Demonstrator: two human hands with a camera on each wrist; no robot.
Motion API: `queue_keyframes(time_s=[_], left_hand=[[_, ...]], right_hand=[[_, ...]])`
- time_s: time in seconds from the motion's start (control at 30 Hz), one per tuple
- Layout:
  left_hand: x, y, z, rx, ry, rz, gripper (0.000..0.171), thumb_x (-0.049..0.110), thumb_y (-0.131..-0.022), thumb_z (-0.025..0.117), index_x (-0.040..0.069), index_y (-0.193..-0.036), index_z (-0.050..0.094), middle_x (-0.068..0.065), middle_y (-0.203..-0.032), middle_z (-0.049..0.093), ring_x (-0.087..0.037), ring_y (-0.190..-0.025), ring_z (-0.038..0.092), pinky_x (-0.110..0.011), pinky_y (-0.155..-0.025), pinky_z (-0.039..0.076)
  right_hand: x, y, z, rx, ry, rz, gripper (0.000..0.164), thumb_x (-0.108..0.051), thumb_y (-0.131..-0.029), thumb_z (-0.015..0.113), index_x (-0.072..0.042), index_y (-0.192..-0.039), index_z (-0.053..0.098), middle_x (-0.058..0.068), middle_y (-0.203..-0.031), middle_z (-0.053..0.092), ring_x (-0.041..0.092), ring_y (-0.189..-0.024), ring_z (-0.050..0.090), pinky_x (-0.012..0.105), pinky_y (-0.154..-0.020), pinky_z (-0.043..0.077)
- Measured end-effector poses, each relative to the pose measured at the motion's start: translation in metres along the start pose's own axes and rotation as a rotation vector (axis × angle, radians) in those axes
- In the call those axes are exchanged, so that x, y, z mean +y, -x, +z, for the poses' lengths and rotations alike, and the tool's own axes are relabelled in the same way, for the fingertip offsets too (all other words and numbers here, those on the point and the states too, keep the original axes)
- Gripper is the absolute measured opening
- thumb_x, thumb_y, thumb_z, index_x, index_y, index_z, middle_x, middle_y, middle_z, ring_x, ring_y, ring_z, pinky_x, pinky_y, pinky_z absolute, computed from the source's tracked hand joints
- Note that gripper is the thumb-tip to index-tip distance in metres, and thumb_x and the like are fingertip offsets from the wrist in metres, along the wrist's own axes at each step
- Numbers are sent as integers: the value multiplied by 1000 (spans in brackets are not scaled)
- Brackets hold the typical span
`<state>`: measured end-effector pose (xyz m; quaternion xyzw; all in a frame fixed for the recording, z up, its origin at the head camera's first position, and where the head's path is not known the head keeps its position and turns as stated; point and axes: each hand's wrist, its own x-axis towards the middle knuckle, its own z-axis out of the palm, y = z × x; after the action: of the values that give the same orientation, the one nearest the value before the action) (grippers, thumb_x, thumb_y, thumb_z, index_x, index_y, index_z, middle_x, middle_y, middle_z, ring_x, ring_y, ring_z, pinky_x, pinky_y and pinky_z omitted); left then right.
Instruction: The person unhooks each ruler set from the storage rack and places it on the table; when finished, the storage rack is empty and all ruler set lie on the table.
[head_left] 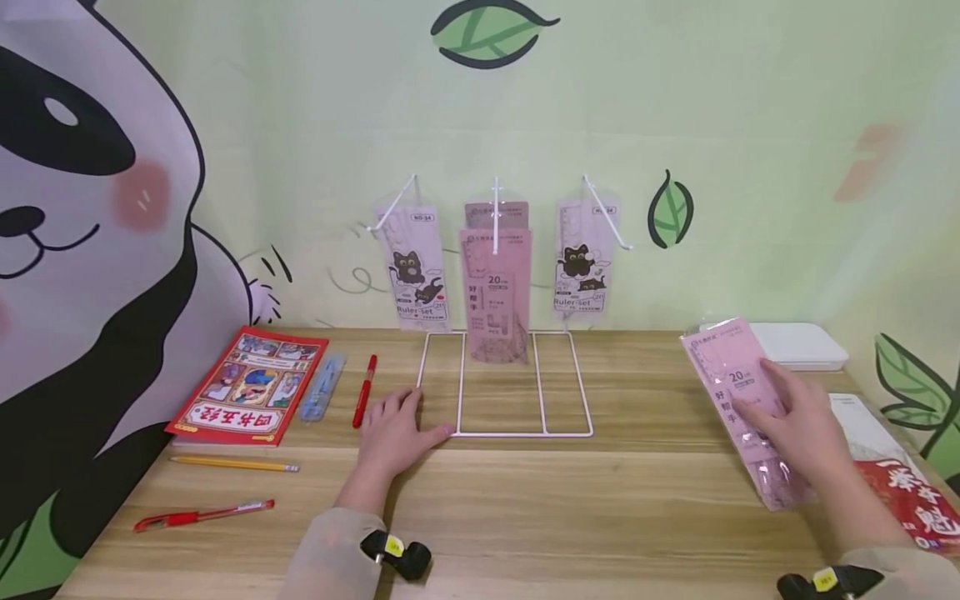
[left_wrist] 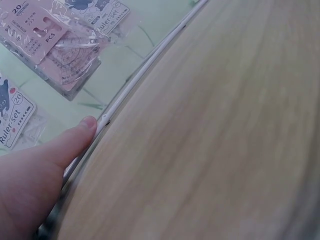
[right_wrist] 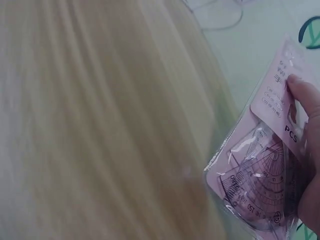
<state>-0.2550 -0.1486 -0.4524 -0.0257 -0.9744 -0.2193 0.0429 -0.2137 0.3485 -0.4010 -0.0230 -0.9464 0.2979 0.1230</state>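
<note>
My right hand [head_left: 806,421] grips a pink ruler set pack [head_left: 726,367] by its side, tilted over the right part of the table. In the right wrist view, a clear protractor [right_wrist: 262,182] shows through its plastic. My left hand [head_left: 393,437] rests at the near left corner of a white wire rack [head_left: 538,383], the thumb touching its base rod. Two pink packs, one behind the other, hang on the middle hook [head_left: 496,212], the front pack [head_left: 487,292] partly hiding the rear. Cat-printed ruler sets hang on the left [head_left: 416,250] and right [head_left: 581,287].
At the left lie a red comic-style book [head_left: 247,387], a blue pack [head_left: 322,387], a red marker [head_left: 364,392], a pencil [head_left: 232,463] and a red pen [head_left: 202,515]. A white box [head_left: 802,346] and red-and-white packet [head_left: 896,492] lie at the right. A printed wall backs the table.
</note>
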Motion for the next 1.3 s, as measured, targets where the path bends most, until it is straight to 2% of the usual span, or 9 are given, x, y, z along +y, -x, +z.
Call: queue_keyframes(time_s=[0.27,0.47,0.57,0.7,1.03,1.17,1.3], left_hand=[[1,0,0,3,2,4,88,65,-76,63,8,-139,44,-17,-143,36,-39,-128,28,-56,-106,17],[0,-1,1,4,-3,9,89,66,-75,61,8,-140,43,-16,-143,36,-39,-129,28,-56,-106,18],[0,-1,1,3,4,9,89,66,-75,62,7,-140,43,-16,-144,36,-39,-129,28,-55,-106,18],[-1,0,1,2,10,11,90,66,-75,62,7,-140,42,-16,-144,36,-39,-129,28,-56,-106,17],[-2,0,1,5,9,10,89,65,-76,62,6,-140,43,-16,-143,37,-39,-128,29,-55,-106,17],[-2,-1,1,6,9,13,89,66,-75,62,7,-140,43,-16,-143,36,-39,-128,29,-55,-106,18],[-3,-1,2,7,8,15,90,67,-75,61,7,-140,43,-16,-143,36,-39,-128,29,-55,-106,18]], right_hand=[[26,5,-2,-120,39,118,94,-60,-86,52,-1,-149,12,40,-137,22,61,-120,19,73,-84,28],[39,11,-6,-186,179,167,101,-67,-83,50,6,-144,18,42,-127,29,59,-104,24,68,-79,25],[42,12,-8,-227,216,210,105,-71,-80,49,8,-143,19,41,-122,30,57,-100,26,66,-78,25],[46,14,-11,-250,256,216,106,-73,-80,48,11,-140,22,41,-119,33,53,-95,30,61,-74,28],[54,12,-17,-324,250,265,110,-76,-79,42,15,-138,20,44,-120,27,62,-102,22,69,-78,25],[52,12,-18,-299,241,258,107,-74,-81,42,13,-138,20,45,-118,25,63,-103,20,70,-78,25],[41,7,-14,-207,209,174,95,-66,-86,44,9,-140,22,47,-120,24,65,-105,21,70,-77,25]])
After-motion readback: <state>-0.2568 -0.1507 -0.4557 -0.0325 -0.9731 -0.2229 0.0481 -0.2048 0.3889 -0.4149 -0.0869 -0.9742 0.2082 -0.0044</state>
